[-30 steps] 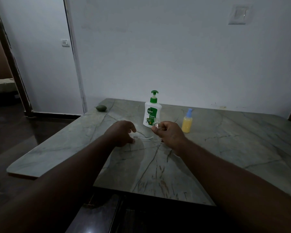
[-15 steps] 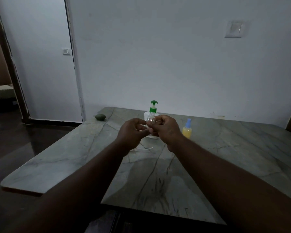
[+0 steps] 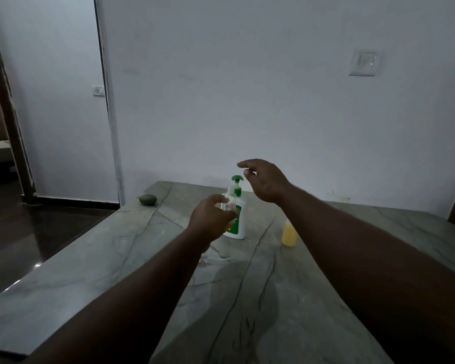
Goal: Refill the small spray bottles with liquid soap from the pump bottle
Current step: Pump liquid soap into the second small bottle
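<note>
While the left hand [image 3: 210, 222] clasps the clear spray bottle [image 3: 230, 202] (light, slippery, judged empty) beneath the pump bottle [image 3: 237, 206] on the desk [image 3: 116, 258], the right hand [image 3: 265, 181] hovers with open grip above the pump head.

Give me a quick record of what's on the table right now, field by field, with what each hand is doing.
left hand: holds clear small bottle, uncapped, near the pump
right hand: open, above pump head, not touching
pump bottle: upright on table, green pump
yellow bottle: upright, right of pump bottle, top hidden by arm
spray tube: lies on table
round grey object: far left corner
</note>
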